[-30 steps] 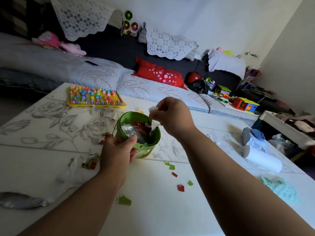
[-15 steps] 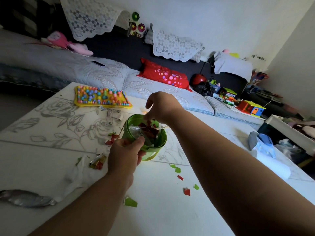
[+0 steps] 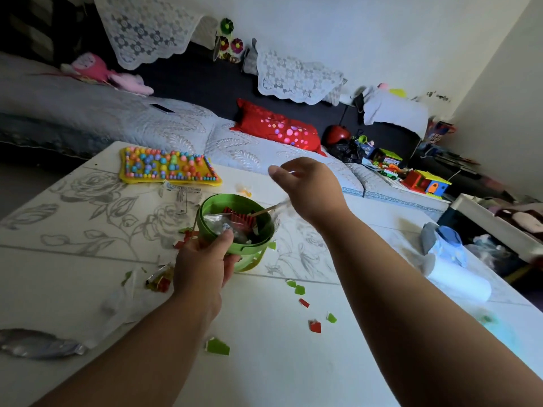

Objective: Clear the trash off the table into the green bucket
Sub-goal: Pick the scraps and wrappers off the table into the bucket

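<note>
Green bucket [image 3: 258,230] holding red scraps, left hand [image 3: 202,265] gripping its rim, right hand [image 3: 308,186] blurred, seemingly loose

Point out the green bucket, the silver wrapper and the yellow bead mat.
green bucket [image 3: 266,230]: head view, on its right rim.
silver wrapper [image 3: 38,343]: head view, on the middle of the crumpled foil.
yellow bead mat [image 3: 167,168]: head view, on its beaded centre.

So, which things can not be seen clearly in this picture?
- Head view: the right hand is motion-blurred; whether it holds anything is unclear.
- The green bucket has its near wall covered by the left hand.
- The silver wrapper is cut by the left edge.
</note>
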Action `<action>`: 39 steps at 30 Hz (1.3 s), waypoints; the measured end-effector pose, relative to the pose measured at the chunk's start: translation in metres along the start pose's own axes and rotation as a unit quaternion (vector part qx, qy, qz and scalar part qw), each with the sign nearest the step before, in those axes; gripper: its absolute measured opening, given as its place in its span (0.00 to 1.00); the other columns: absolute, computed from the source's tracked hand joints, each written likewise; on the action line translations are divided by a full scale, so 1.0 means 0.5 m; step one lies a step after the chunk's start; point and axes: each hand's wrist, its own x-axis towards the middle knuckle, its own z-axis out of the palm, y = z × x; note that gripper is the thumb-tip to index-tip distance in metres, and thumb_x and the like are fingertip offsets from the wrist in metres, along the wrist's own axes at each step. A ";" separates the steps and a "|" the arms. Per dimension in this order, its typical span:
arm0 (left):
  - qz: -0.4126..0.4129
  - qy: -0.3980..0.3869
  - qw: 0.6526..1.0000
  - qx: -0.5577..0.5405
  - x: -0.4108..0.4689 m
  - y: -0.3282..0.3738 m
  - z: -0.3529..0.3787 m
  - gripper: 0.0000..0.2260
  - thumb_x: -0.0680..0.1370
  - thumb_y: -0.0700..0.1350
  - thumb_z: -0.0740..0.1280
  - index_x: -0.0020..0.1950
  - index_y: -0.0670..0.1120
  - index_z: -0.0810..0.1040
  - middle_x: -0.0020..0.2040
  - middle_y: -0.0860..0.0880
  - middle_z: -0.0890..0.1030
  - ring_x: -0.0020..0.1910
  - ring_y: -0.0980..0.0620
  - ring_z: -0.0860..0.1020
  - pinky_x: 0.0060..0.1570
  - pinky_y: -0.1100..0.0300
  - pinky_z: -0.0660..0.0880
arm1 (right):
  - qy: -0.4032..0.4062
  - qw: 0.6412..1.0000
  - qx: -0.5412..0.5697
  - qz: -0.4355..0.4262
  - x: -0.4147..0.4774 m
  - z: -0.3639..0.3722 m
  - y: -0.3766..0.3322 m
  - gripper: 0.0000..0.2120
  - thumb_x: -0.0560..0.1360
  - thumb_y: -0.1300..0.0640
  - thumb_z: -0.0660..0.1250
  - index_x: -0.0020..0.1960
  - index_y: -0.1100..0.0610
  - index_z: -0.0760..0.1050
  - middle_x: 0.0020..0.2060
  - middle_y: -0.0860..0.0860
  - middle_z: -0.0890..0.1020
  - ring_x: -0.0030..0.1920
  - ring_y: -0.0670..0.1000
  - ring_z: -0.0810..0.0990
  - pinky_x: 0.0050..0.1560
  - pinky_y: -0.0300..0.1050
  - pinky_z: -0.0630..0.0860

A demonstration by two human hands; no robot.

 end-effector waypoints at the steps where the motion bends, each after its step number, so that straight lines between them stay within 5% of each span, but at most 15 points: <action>1: 0.004 -0.001 1.000 0.001 -0.001 0.002 0.000 0.13 0.74 0.48 0.72 0.56 0.45 0.78 0.49 0.48 0.83 0.42 0.53 0.83 0.32 0.66 0.78 | 0.022 1.000 0.018 0.008 -0.010 -0.007 0.014 0.19 0.73 0.40 0.65 0.55 0.53 0.79 0.52 0.48 0.84 0.47 0.48 0.80 0.48 0.42 0.73; 4: 0.017 -0.003 1.000 0.004 -0.004 0.006 0.000 0.13 0.74 0.47 0.71 0.56 0.44 0.79 0.47 0.48 0.83 0.40 0.54 0.82 0.33 0.66 0.78 | 0.083 0.993 0.051 0.059 -0.045 -0.023 0.076 0.19 0.74 0.41 0.64 0.55 0.54 0.79 0.49 0.50 0.84 0.50 0.50 0.81 0.53 0.46 0.75; 6: 0.019 -0.002 1.000 0.002 -0.004 0.008 -0.001 0.12 0.75 0.47 0.71 0.56 0.44 0.79 0.45 0.49 0.82 0.39 0.54 0.81 0.32 0.67 0.77 | 0.062 0.991 0.034 0.113 -0.072 -0.023 0.141 0.20 0.73 0.43 0.67 0.54 0.58 0.78 0.45 0.55 0.84 0.42 0.52 0.80 0.47 0.45 0.74; 9: 0.011 0.003 1.000 0.001 -0.003 0.005 -0.001 0.13 0.74 0.47 0.71 0.56 0.44 0.78 0.46 0.49 0.82 0.39 0.54 0.81 0.29 0.68 0.77 | -0.125 0.962 -0.013 0.242 -0.138 -0.012 0.227 0.28 0.66 0.47 0.76 0.61 0.59 0.76 0.50 0.55 0.82 0.36 0.48 0.74 0.37 0.38 0.70; 11: 0.005 0.005 1.000 0.003 -0.002 0.000 -0.002 0.14 0.74 0.47 0.71 0.57 0.44 0.78 0.47 0.48 0.82 0.40 0.53 0.82 0.27 0.68 0.76 | -0.220 0.929 -0.080 0.286 -0.180 -0.001 0.261 0.32 0.64 0.49 0.78 0.64 0.60 0.73 0.56 0.55 0.79 0.42 0.49 0.78 0.39 0.40 0.75; 15: 0.004 0.004 1.000 0.014 0.001 -0.007 0.000 0.14 0.74 0.48 0.72 0.56 0.44 0.78 0.47 0.48 0.82 0.41 0.53 0.82 0.28 0.67 0.76 | -0.208 0.927 -0.179 0.253 -0.211 0.016 0.281 0.28 0.62 0.49 0.77 0.58 0.60 0.77 0.55 0.56 0.81 0.55 0.54 0.79 0.54 0.46 0.77; 23: 0.010 0.003 1.000 0.021 -0.002 -0.004 0.000 0.09 0.74 0.48 0.71 0.52 0.47 0.79 0.45 0.50 0.82 0.40 0.54 0.82 0.29 0.67 0.77 | -0.208 0.933 -0.138 0.259 -0.203 0.033 0.296 0.07 0.64 0.59 0.74 0.42 0.56 0.82 0.30 0.45 0.79 0.31 0.44 0.75 0.29 0.35 0.69; 26: 0.013 0.001 1.000 0.016 -0.005 -0.002 0.001 0.08 0.74 0.47 0.71 0.51 0.47 0.79 0.44 0.50 0.82 0.40 0.54 0.81 0.29 0.68 0.77 | -0.197 0.934 -0.128 0.269 -0.205 0.036 0.299 0.10 0.63 0.59 0.75 0.44 0.54 0.81 0.35 0.49 0.82 0.34 0.47 0.76 0.29 0.36 0.69; 30: 0.015 -0.004 1.000 0.006 -0.008 0.002 0.002 0.10 0.75 0.47 0.71 0.54 0.46 0.79 0.46 0.50 0.82 0.40 0.54 0.81 0.29 0.68 0.77 | -0.175 0.926 -0.187 0.278 -0.213 0.032 0.300 0.14 0.64 0.50 0.75 0.32 0.57 0.73 0.22 0.49 0.72 0.26 0.49 0.69 0.25 0.38 0.62; 39: 0.020 -0.001 1.000 0.001 -0.011 0.003 -0.001 0.08 0.75 0.48 0.71 0.51 0.47 0.79 0.45 0.51 0.82 0.40 0.54 0.81 0.27 0.69 0.74 | -0.191 0.927 -0.190 0.263 -0.216 0.031 0.305 0.20 0.67 0.46 0.74 0.46 0.64 0.82 0.33 0.55 0.81 0.34 0.49 0.74 0.32 0.39 0.68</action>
